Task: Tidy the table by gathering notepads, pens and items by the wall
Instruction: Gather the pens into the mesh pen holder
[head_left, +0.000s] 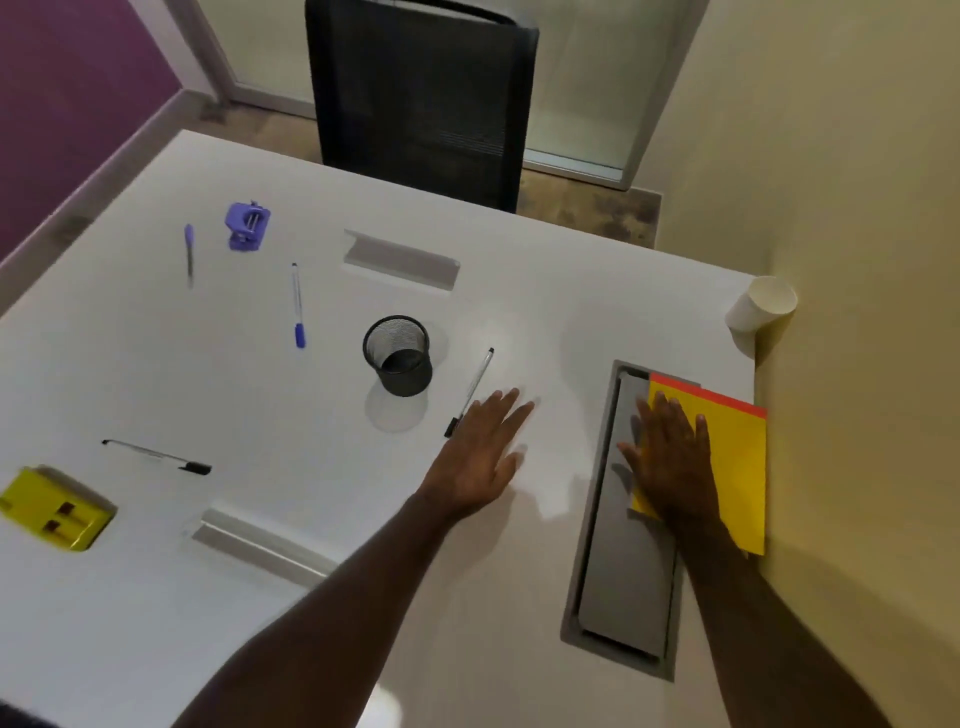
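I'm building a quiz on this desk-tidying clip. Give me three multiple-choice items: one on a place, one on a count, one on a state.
1. Where does the yellow notepad lie?
A. by the wall
B. beside the chair
C. inside the cup

2. How many pens lie on the table?
A. two
B. four
C. six

3. What state is the mesh pen cup in?
A. tipped over
B. full of pens
C. upright, empty

Answers: 1 A, its edge runs along the wall, under the right hand. 2 B, two blue-capped, two black-capped. 3 C, its bare bottom shows through the open top.
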